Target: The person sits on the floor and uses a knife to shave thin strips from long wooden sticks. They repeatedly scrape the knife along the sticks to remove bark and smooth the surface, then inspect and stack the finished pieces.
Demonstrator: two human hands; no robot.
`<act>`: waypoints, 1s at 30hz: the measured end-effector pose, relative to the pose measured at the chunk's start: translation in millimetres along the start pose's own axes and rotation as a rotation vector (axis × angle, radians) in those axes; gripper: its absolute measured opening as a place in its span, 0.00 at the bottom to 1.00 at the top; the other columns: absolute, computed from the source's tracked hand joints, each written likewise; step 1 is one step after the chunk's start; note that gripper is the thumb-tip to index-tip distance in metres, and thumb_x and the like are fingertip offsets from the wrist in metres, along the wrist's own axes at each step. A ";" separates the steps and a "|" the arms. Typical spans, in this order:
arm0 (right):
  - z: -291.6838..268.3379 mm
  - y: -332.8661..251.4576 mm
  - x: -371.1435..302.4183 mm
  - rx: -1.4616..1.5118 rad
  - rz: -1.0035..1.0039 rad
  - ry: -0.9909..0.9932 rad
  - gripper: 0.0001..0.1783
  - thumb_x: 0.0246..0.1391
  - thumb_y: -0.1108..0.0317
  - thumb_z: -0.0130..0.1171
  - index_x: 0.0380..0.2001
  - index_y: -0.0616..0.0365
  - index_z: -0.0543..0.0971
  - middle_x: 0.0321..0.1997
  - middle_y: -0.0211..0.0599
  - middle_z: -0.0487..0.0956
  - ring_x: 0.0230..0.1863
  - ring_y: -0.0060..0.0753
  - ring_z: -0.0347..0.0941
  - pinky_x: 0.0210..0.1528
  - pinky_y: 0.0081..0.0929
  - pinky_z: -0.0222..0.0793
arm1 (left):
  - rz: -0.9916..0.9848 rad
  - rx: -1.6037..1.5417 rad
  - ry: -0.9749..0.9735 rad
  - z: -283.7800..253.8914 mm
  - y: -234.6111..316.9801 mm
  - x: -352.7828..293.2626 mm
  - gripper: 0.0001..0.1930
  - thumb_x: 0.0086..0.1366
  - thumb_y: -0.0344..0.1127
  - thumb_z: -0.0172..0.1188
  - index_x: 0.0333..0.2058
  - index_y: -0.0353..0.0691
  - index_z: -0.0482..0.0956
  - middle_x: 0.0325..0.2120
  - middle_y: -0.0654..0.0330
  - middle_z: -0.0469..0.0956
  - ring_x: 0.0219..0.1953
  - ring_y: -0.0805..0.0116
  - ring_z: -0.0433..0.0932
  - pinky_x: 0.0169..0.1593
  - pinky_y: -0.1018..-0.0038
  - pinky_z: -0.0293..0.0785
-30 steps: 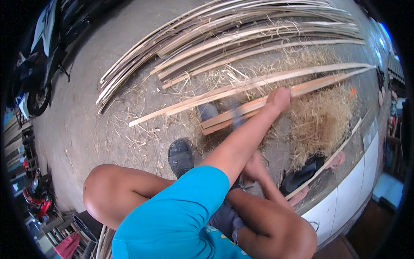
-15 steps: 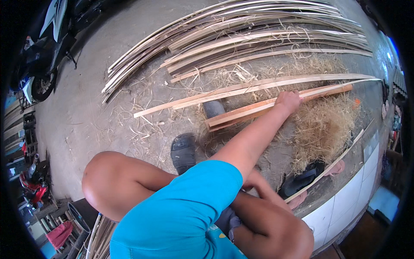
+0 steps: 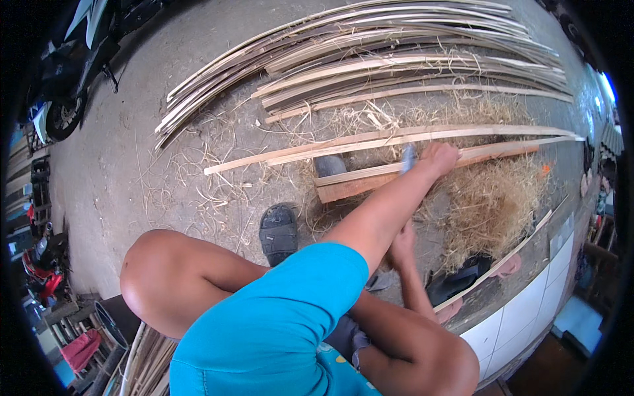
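Observation:
My left hand [image 3: 440,158] is closed around a pale bamboo strip [image 3: 362,174] that lies along an orange-brown wooden board [image 3: 340,190]. Below my left forearm, my right hand [image 3: 401,245] is partly covered; its fingers look wrapped round a handle that I cannot see. Beyond that forearm a blurred, bluish metal knife blade [image 3: 408,157] crosses the strip, in line with my right hand. A dark grey rounded block [image 3: 329,165] sits by the board's left end. Two more pale strips [image 3: 297,154] lie just past the board.
Long bamboo strips [image 3: 396,69] are heaped on the concrete floor at the far side. A mound of fine shavings [image 3: 492,204] lies right of the board. My sandal [image 3: 278,234] is near the middle. A motorcycle [image 3: 63,99] stands at left, a white-tiled step [image 3: 522,313] at right.
My right hand has moved forward from near my lap, and the blade now shows across the strip. My left hand keeps its grip, slightly lower. The board's front side shows more.

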State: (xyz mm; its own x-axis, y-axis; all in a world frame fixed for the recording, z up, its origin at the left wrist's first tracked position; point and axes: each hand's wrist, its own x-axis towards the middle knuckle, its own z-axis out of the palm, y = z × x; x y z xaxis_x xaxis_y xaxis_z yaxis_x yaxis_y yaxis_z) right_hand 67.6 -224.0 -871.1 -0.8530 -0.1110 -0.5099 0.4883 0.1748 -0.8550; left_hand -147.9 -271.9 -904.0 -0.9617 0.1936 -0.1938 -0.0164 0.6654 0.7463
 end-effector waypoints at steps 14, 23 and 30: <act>-2.9 -1.5 2.8 -0.100 0.252 -0.504 0.41 0.49 0.55 0.69 0.62 0.66 0.68 0.67 0.56 0.68 0.69 0.49 0.60 0.70 0.40 0.54 | -0.025 -0.071 0.033 -4.1 -5.5 4.0 0.17 0.71 0.44 0.49 0.43 0.40 0.83 0.42 0.45 0.82 0.46 0.45 0.81 0.52 0.55 0.76; -12.3 17.6 -11.6 -0.200 0.259 -0.430 0.32 0.55 0.59 0.64 0.58 0.67 0.71 0.58 0.54 0.76 0.59 0.47 0.72 0.61 0.42 0.66 | -0.062 -0.123 0.012 -6.1 -6.2 -3.4 0.18 0.69 0.44 0.49 0.43 0.39 0.84 0.45 0.44 0.81 0.48 0.45 0.80 0.54 0.55 0.74; 13.6 40.1 -22.5 -0.328 0.209 -0.623 0.33 0.58 0.64 0.61 0.64 0.61 0.64 0.39 0.41 0.79 0.32 0.29 0.75 0.33 0.29 0.75 | -0.022 0.016 -0.088 -24.4 -13.5 -9.7 0.16 0.67 0.41 0.52 0.42 0.38 0.84 0.44 0.44 0.81 0.48 0.47 0.81 0.53 0.57 0.76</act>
State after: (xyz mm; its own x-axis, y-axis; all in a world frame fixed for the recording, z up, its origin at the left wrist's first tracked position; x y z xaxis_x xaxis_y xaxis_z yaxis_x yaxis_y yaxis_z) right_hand 108.9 -227.8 -895.2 -0.4376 -0.5613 -0.7025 0.4660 0.5266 -0.7110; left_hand -145.1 -300.4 -896.7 -0.9333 0.2415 -0.2657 -0.0319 0.6813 0.7313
